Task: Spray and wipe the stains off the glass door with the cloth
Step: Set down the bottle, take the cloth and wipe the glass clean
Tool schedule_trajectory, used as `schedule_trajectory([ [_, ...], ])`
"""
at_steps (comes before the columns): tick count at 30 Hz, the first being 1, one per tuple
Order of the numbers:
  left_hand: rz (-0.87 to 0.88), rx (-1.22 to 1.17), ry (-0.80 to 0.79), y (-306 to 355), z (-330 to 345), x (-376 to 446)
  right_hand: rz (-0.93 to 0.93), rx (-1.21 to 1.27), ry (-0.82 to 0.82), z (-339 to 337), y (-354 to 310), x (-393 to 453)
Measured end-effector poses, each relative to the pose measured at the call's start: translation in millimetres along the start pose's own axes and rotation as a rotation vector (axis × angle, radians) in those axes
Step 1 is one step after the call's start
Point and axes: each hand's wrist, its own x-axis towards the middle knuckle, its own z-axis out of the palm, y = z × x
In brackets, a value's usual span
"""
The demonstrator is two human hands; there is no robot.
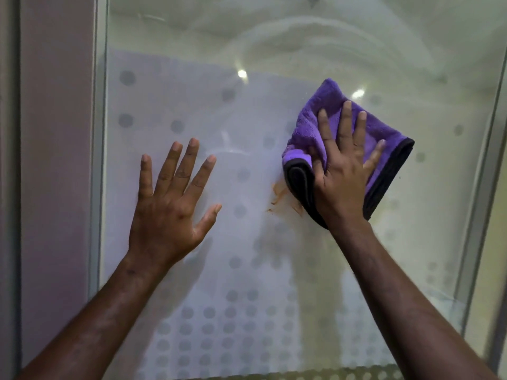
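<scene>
The glass door (247,127) fills the view, with grey frosted dots across it. A brown-orange stain (282,197) smears the glass just left of the cloth's lower edge. My right hand (343,171) lies flat with fingers spread on a folded purple cloth (310,124) with dark edging, pressing it against the glass. My left hand (170,204) rests flat on the glass to the left, fingers spread, holding nothing. No spray bottle is visible.
A pale metal door frame (97,160) runs down the left, with a pinkish wall (55,160) beside it. Another frame edge (482,160) slants down the right. Wipe streaks arc across the upper glass (315,37). Two light reflections shine near the cloth.
</scene>
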Motion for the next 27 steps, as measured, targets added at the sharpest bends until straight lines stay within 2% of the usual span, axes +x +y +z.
schedule_trajectory([
  [3,-0.002,-0.018,0.004,1,-1,1,-0.041,0.081,0.031,7,-17,-4],
  [9,-0.003,-0.029,0.011,0,-3,1,-0.413,0.089,-0.033,12,-39,-73],
  [12,-0.007,-0.03,0.01,-1,-3,0,-0.464,0.081,-0.084,9,-27,-110],
  [17,-0.01,-0.02,0.0,-2,-3,0,-0.37,0.001,-0.07,2,3,-116],
  [20,-0.01,-0.024,0.006,-2,-4,0,-0.201,-0.025,0.0,-2,26,-102],
  [24,-0.015,-0.03,0.009,-1,-2,0,0.088,0.091,0.108,-6,37,-49],
  [27,-0.017,-0.025,0.018,0,-1,-1,0.12,0.165,0.149,-2,18,-17],
])
